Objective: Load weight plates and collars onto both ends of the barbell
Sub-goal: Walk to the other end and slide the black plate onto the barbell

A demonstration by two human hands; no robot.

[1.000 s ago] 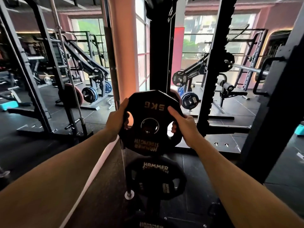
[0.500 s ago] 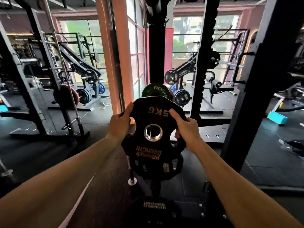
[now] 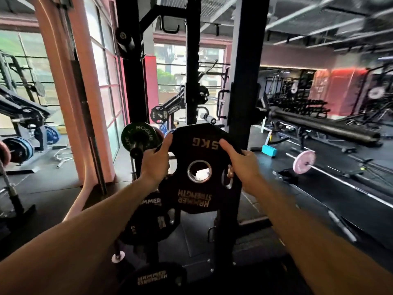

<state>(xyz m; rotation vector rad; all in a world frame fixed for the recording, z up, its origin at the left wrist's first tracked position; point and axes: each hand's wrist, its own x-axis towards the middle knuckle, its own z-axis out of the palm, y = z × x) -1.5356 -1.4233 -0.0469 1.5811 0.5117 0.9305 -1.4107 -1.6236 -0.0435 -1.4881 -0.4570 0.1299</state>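
I hold a black 5 kg Hammer Strength plate (image 3: 198, 188) upside down in front of me, its steel-ringed hole facing me. My left hand (image 3: 156, 165) grips its left edge and my right hand (image 3: 239, 167) grips its right edge through a cutout. The black barbell sleeve (image 3: 323, 127) juts out bare at the right, at about the plate's height. It sits on the black rack upright (image 3: 244, 81) just behind the plate. No collar shows in the frame.
A green Rogue plate (image 3: 138, 136) hangs on a storage peg left of my hands. More black Hammer plates (image 3: 146, 222) sit on pegs below. A bar with a pink plate (image 3: 304, 162) lies on the floor at right, by a teal block (image 3: 269, 150).
The plate has come up and away from the storage pegs. My view has swung to the right, bringing the bare barbell sleeve and the right side of the gym into sight.
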